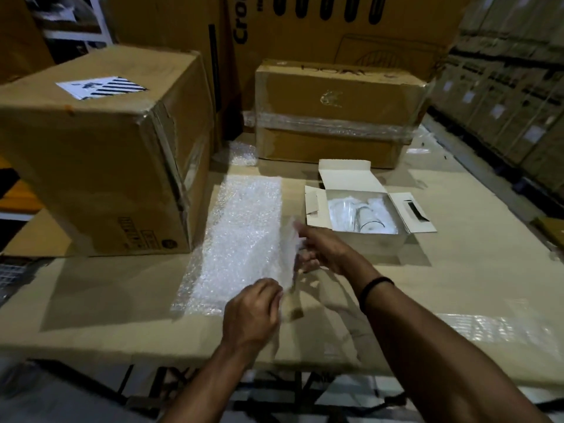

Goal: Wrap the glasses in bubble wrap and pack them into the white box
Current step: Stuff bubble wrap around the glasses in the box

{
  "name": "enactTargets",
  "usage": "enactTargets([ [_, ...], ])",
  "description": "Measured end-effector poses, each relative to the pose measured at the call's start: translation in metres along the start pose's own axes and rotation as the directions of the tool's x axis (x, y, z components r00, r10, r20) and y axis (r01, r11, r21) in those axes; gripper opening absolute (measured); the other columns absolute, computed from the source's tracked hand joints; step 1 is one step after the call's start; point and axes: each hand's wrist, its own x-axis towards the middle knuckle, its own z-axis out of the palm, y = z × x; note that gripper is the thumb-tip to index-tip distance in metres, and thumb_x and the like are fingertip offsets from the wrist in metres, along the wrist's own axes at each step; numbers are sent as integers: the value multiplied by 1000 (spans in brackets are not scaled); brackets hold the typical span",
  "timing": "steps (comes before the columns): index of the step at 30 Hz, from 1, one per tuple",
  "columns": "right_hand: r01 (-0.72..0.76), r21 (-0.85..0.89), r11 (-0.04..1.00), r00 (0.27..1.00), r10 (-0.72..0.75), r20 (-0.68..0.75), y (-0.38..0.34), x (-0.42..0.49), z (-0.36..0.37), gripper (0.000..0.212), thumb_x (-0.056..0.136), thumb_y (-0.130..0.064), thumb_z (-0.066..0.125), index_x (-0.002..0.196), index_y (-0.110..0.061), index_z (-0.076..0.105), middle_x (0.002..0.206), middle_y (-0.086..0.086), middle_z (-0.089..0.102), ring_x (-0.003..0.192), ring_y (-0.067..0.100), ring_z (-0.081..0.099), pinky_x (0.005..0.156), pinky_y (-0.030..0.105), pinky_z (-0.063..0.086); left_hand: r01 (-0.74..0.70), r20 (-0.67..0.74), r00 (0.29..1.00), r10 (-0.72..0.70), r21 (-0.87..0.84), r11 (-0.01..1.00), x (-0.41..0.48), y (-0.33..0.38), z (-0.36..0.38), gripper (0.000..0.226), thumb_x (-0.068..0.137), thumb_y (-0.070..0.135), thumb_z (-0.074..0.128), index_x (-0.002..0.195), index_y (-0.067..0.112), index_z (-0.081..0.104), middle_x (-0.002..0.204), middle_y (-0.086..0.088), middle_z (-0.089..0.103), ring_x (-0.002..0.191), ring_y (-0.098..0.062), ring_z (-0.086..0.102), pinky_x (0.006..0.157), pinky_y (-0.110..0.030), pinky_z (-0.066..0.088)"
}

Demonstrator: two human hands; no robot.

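Two hands on one edge of the bubble wrap sheet (241, 239), which is the landmark here. Sheet lies flat on the cardboard-covered table (122, 288), long axis running away from the person, just right of the big brown carton (97, 154). Left hand (253, 309) at the sheet's near right corner, fingers curled and pinching the edge. Right hand (320, 251) further up the same right edge, fingertips closed on lifted wrap; motion blur there, so exact grip is unclear. Right edge is raised off the table between the two hands, rest of the sheet still down.

White box (360, 215) sits right of the sheet, near but not touching, flaps open. Clear glasses (366, 216) lie inside it; count unclear, at least one visible on its side, some white wrap around them.

My read: glasses lie to the right of both hands, right hand nearer. Sheet not yet loaded, wrapping step barely started.
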Motion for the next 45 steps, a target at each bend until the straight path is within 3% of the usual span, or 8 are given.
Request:
enactTargets([
  [4, 35, -326, 945, 996, -59, -64, -24, -23, -6, 39, 82, 9, 58, 118, -4, 62, 68, 13, 61, 49, 17, 52, 48, 25, 45, -35, 79, 996, 36, -16, 999, -3, 25, 6, 22, 85, 30, 53, 91, 22, 73, 96, 6, 71, 70, -20, 67, 53, -26, 53],
  [11, 306, -339, 890, 907, -380, -179, -33, -81, -69, 42, 83, 14, 48, 115, -8, 64, 67, 15, 56, 55, 20, 48, 49, 24, 39, 209, 411, 894, -178, -31, 977, 7, 75, 21, 60, 93, 45, 55, 148, 32, 37, 159, 9, 26, 136, -14, 42, 103, -29, 39],
  [20, 27, -463, 886, 816, -287, -501, 20, -150, -187, 32, 86, 5, 51, 114, -8, 63, 65, 12, 62, 50, 26, 61, 53, 32, 50, -116, 244, 962, 122, -39, 992, 31, 133, 76, 34, 83, 43, 52, 108, 29, 70, 121, 4, 63, 106, -22, 58, 85, -38, 46],
  [26, -168, -573, 802, 773, -254, -582, 45, -178, -234, 29, 87, -2, 50, 109, -16, 63, 70, 11, 70, 44, 14, 64, 45, 16, 45, -221, 633, 764, 125, 75, 972, 42, 170, 123, 64, 95, 63, 32, 152, 41, 12, 164, 8, -6, 150, -21, -7, 117, -56, 0],
  [30, -225, -640, 735, 769, -269, -579, 57, -178, -250, 34, 86, -7, 49, 116, -9, 65, 83, 11, 72, 64, 19, 70, 60, 22, 53, -271, 770, 629, 111, 83, 959, 50, 188, 134, 63, 97, 64, 26, 153, 36, 16, 164, 3, 2, 150, -21, 1, 118, -53, -3],
  [36, -194, -761, 619, 805, -344, -484, 53, -173, -237, 37, 87, -16, 53, 121, -12, 66, 113, 14, 70, 101, 27, 65, 86, 31, 52, -24, 443, 896, -42, 144, 989, 54, 183, 128, 45, 101, 47, 35, 145, 37, 40, 160, 7, 20, 148, -20, 13, 119, -50, 7],
  [41, -72, -814, 576, 862, -374, -342, 45, -169, -188, 38, 83, -15, 55, 119, -11, 67, 116, 14, 70, 102, 26, 66, 91, 38, 54, -5, 461, 886, -44, 105, 994, 57, 149, 125, 22, 99, 31, 47, 109, 35, 66, 134, 11, 59, 129, -20, 47, 106, -46, 19],
  [45, -88, -784, 614, 893, -300, -334, 52, -153, -145, 37, 82, -18, 56, 116, -13, 67, 118, 17, 67, 105, 31, 65, 90, 35, 54, 32, 483, 875, -33, 11, 999, 55, 132, 128, 31, 96, 34, 53, 123, 32, 66, 136, 11, 59, 128, -16, 49, 107, -42, 31],
])
